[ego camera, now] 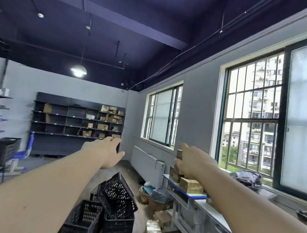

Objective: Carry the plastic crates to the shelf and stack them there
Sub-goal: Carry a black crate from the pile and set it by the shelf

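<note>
Both forearms reach out level; left hand is spread and holds nothing; right hand is loosely curved, its hold hidden, so I cannot tell; black crates lie jumbled on the floor below, untouched; better to stoop, take one crate by opposite rims, then walk it to the far shelf; palms face inward.

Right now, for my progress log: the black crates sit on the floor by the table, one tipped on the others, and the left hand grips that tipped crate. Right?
Not quite. The head view shows the left hand open in the air, holding nothing, clear of the tipped crate. The rest holds: the black crates sit on the floor by the table, one tipped on the others.
</note>
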